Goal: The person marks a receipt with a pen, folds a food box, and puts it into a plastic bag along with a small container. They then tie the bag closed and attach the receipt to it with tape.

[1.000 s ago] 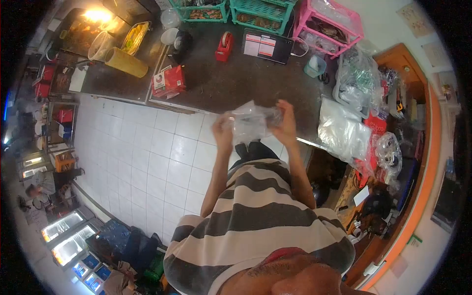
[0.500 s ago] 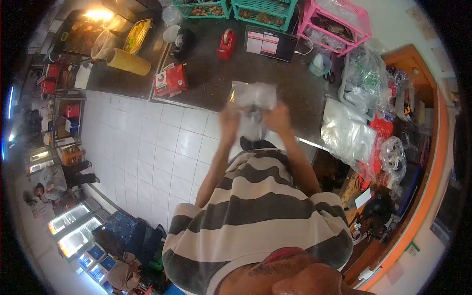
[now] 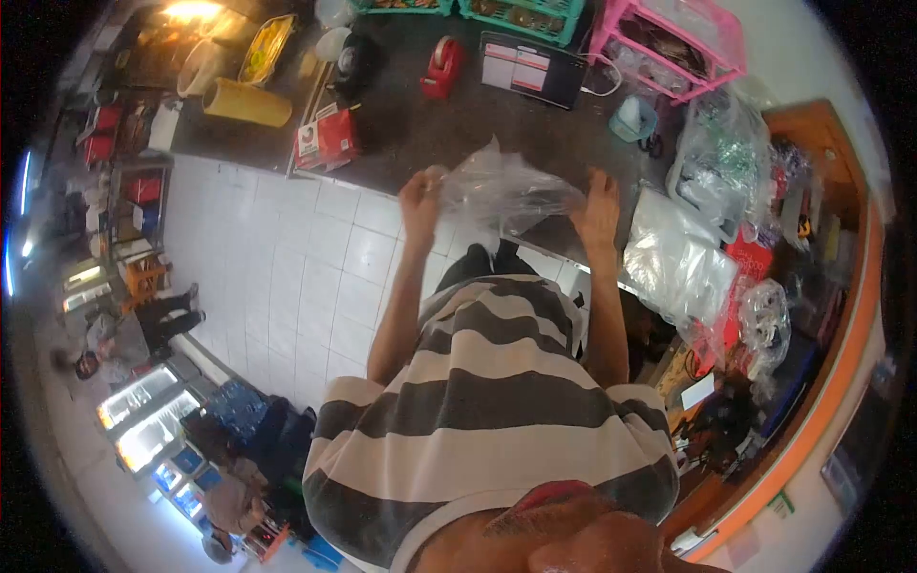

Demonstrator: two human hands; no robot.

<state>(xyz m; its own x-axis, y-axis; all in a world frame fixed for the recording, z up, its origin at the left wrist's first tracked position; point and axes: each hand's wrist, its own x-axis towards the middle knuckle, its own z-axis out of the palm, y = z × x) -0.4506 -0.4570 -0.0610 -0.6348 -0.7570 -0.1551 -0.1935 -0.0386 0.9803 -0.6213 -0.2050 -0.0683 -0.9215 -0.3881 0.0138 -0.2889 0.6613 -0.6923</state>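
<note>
While your two hands hold it at either end, the clear plastic bag point(image 3: 506, 191) hangs spread at the front edge of the worktop point(image 3: 396, 134)

Your left hand point(image 3: 418, 196) has its fingers curled closed on the bag's left edge; your right hand point(image 3: 599, 210) meets the opposite end with the thumb side, though blur leaves you unable to tell whether those fingers pinch it. The film should handle as near weightless, limp and slippery, apt to cling to itself and perhaps split if tugged hard, so take it by the edges or corners, between thumb and fingertip pads. A stack of flat bags point(image 3: 673, 253) lies to your right, a red tape dispenser point(image 3: 441, 69) beyond
</note>
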